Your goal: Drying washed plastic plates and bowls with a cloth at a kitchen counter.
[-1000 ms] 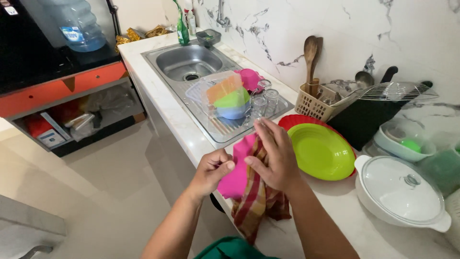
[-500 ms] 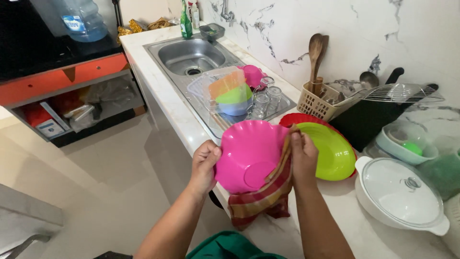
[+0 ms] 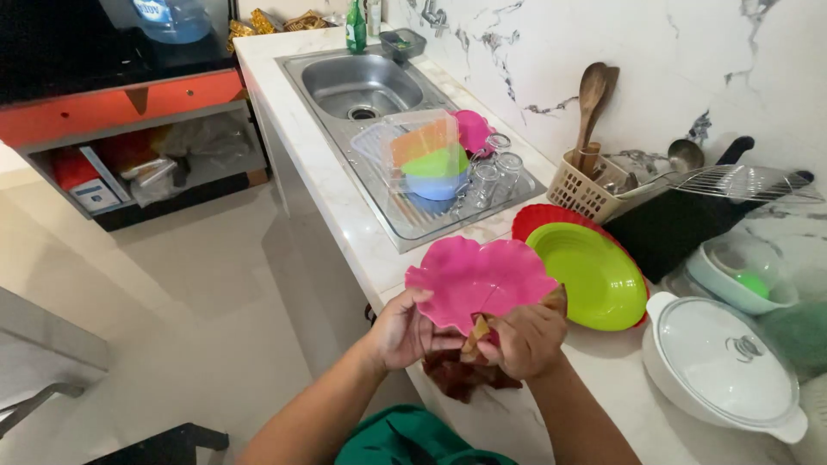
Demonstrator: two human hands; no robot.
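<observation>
A pink plastic plate (image 3: 482, 280) with a wavy rim is held over the counter's front edge, its face turned up toward me. My left hand (image 3: 403, 330) grips its near left rim. My right hand (image 3: 527, 338) presses a striped red and yellow cloth (image 3: 469, 362) against the plate's near edge, and the cloth's end hangs below both hands. A green plate (image 3: 594, 274) lies just to the right, stacked on a red plate (image 3: 536, 217).
A steel sink (image 3: 357, 86) sits at the far end, with a drainboard holding coloured bowls (image 3: 431, 159) and glasses (image 3: 495, 168). A utensil basket (image 3: 590, 185), a dark rack (image 3: 689, 215) and a white lidded pot (image 3: 724, 370) stand on the right. The floor drops away on the left.
The pink plate has turned from tilted upright to face up, and my right hand with the cloth has moved from its right rim to its near edge.
</observation>
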